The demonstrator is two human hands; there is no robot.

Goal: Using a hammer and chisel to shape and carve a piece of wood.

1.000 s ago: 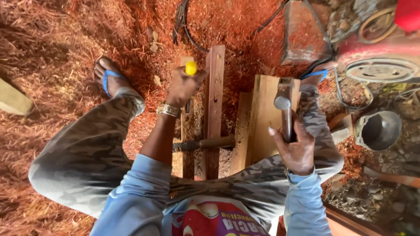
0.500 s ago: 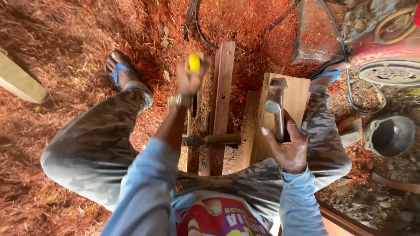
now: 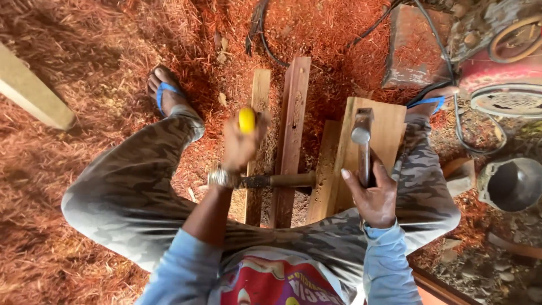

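Ground point(image 3: 84, 68) is seen covered in red sawdust and shavings, which is judged to mean that much cutting has already been done here. Several wooden pieces are laid between the spread knees: a dark reddish plank point(image 3: 292, 130) in the middle, a narrower pale strip point(image 3: 259, 93) to its left, and a wide pale board point(image 3: 381, 127) to its right. The plank shows a rough, chewed patch along its upper face, taken as a cut begun but not finished; how deep it goes cannot be told. A wooden-handled tool point(image 3: 282, 181) is laid across the pieces, unheld. The left hand point(image 3: 240, 149) is clamped on a yellow-handled tool point(image 3: 247, 120), presumably a chisel, held upright just left of the plank; its tip is hidden. The right hand point(image 3: 375, 197) is closed round the shaft of a hammer point(image 3: 361, 135), whose head hangs over the wide board, apart from the yellow handle. No blow is being landed at this instant. Room to move: open sawdust lies to the left and ahead; a pale beam point(image 3: 34, 93) lies at far left, well clear. The right side is crowded by cables point(image 3: 457, 118), a grey metal pot point(image 3: 511, 183) and machine parts, so a wide right-hand swing is judged to be hemmed in there. Sandalled feet bracket the work on both sides.
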